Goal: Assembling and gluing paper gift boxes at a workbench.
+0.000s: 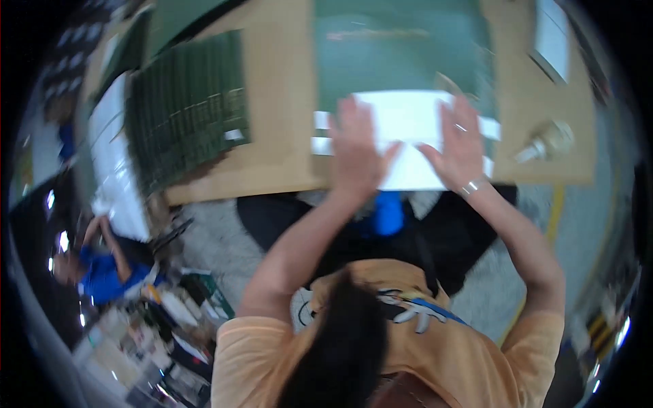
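Observation:
A white sheet of paper or card [408,119] lies at the near edge of a flat green sheet [401,51] on the table. Flat on the left side of the white sheet rests my left hand [357,146], fingers stretched out and pointing away from me. My right hand [460,139] lies the same way on its right side, with a ring on one finger and a band at the wrist. Both thumbs angle in toward the middle. Small white tabs [322,145] stick out at the green sheet's left and right edges. The hands are slightly blurred.
A row of overlapping green folded pieces [187,109] fills the table's left side, beside a white wrapped stack [119,160]. A pale bottle with a nozzle [547,141] lies at right on the tan tabletop [279,136]. A co-worker in blue [112,272] is at far left.

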Motion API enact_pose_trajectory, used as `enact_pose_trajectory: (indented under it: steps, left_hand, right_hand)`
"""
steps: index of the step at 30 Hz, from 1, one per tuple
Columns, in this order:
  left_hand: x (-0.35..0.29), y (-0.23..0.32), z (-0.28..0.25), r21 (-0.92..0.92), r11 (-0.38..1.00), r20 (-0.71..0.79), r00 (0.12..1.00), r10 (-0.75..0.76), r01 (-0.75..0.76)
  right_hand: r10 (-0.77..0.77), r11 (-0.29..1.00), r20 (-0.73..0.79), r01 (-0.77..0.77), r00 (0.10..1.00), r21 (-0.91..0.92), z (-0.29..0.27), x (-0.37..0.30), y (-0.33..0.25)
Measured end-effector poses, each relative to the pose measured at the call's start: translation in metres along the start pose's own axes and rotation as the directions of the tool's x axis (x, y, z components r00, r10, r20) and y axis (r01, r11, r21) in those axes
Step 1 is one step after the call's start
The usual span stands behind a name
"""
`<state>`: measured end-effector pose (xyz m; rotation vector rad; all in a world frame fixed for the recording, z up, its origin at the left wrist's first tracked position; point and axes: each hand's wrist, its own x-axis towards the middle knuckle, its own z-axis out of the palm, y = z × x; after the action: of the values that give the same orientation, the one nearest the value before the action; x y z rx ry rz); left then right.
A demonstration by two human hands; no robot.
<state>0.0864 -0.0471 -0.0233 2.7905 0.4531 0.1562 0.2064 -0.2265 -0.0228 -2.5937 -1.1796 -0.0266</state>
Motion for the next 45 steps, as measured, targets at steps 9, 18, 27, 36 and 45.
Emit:
enact_pose_trajectory:
  steps: [9, 18, 27, 36, 45]
  left_hand:
    - [-0.015, -0.012, -0.012, -0.304, 0.953, 0.012, 1.0, 0.01, -0.006]
    - [-0.014, 0.002, -0.005, -0.105, 0.994, -0.054, 0.998, 0.028, -0.034]
    - [-0.003, -0.022, -0.009, -0.132, 0.989, -0.042, 0.997, 0.069, -0.074]
    - [0.004, -0.016, -0.003, 0.087, 0.995, 0.014, 0.998, 0.055, -0.056]
    - [0.001, -0.021, -0.006, -0.057, 0.994, -0.025, 0.996, 0.091, -0.092]
  right_hand:
    - [-0.119, 0.991, 0.071, 0.123, 0.99, -0.059, 0.004, -0.001, 0.012]
    - [-0.098, 0.962, 0.071, 0.113, 0.993, -0.247, 0.008, 0.003, 0.012]
    - [-0.176, 0.959, 0.018, 0.175, 0.984, -0.222, 0.004, 0.005, 0.001]
    - [-0.192, 0.963, 0.092, 0.206, 0.977, -0.172, 0.008, 0.007, 0.027]
    - [-0.191, 0.949, 0.083, 0.206, 0.978, -0.24, 0.002, 0.008, 0.016]
